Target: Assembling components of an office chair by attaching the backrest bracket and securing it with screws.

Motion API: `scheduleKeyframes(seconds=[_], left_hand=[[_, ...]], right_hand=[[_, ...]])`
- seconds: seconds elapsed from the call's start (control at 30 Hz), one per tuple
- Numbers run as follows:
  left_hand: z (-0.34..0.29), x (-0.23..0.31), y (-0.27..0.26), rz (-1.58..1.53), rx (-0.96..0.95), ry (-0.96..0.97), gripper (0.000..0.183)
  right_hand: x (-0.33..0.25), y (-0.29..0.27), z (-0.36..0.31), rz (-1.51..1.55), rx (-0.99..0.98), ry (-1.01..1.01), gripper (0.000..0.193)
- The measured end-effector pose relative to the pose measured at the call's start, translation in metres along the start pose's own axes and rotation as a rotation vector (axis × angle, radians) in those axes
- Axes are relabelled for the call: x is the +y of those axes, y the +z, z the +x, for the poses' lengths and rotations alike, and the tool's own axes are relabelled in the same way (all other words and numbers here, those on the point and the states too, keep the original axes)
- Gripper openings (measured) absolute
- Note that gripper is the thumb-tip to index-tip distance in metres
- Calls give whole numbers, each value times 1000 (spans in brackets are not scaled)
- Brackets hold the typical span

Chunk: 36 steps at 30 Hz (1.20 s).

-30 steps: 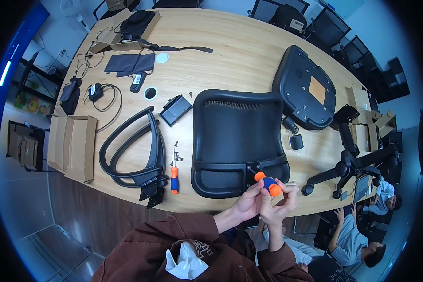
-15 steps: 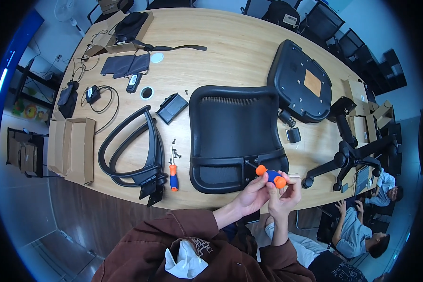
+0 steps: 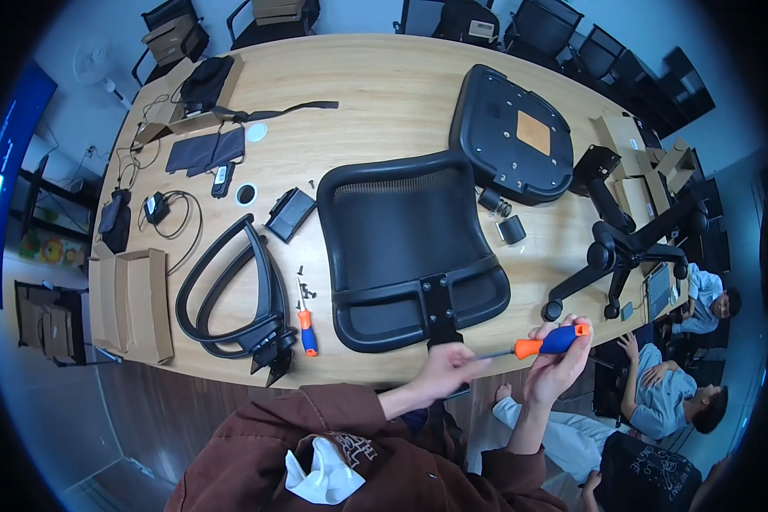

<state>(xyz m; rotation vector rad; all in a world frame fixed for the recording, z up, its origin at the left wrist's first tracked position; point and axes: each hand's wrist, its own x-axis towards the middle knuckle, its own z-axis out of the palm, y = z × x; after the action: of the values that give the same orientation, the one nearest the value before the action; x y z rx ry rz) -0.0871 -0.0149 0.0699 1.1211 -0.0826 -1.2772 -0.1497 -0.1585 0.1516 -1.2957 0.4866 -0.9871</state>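
Note:
My right hand point(image 3: 555, 374) grips a screwdriver by its blue and orange handle point(image 3: 560, 340), held up past the table's near edge. The shaft points left, toward my left hand point(image 3: 446, 372), whose fingers are closed around its tip end. Just beyond my hands lies a black mesh chair backrest point(image 3: 401, 230), with a bracket point(image 3: 438, 300) bolted at its lower middle. A second screwdriver point(image 3: 306, 331) in the same colours rests to the left of the backrest, below several loose screws point(image 3: 305, 292).
Two black armrests point(image 3: 239, 299) and an open cardboard box point(image 3: 136, 303) are at left. A black block-shaped part point(image 3: 290, 213) sits beside the backrest. The seat point(image 3: 512, 136) and wheeled chair base point(image 3: 627, 243) occupy the right. Seated people point(image 3: 657, 392) are off the right edge.
My right hand has carried the screwdriver right and turned it, so its shaft now points left. My left hand has moved from the handle to the shaft end. The view has shifted slightly.

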Motion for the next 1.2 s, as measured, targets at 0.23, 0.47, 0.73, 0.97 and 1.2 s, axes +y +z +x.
scheduleKeyframes(seconds=[0.23, 0.47, 0.73, 0.97, 1.2], left_hand=[[31, -36, -51, 293, 618, 257, 37], [62, -10, -59, 441, 755, 265, 49], [34, 10, -56, 1171, 795, 723, 78], [47, 16, -60, 1313, 621, 690, 102], [39, -12, -54, 1181, 833, 762, 96]], right_hand=[[7, -18, -3, 216, 253, 80, 28], [21, -19, -6, 190, 253, 247, 20], [93, -89, -37, -887, -288, 424, 36], [106, -70, -59, -948, -627, 817, 53], [115, -69, -67, -1065, -574, 800, 55]])
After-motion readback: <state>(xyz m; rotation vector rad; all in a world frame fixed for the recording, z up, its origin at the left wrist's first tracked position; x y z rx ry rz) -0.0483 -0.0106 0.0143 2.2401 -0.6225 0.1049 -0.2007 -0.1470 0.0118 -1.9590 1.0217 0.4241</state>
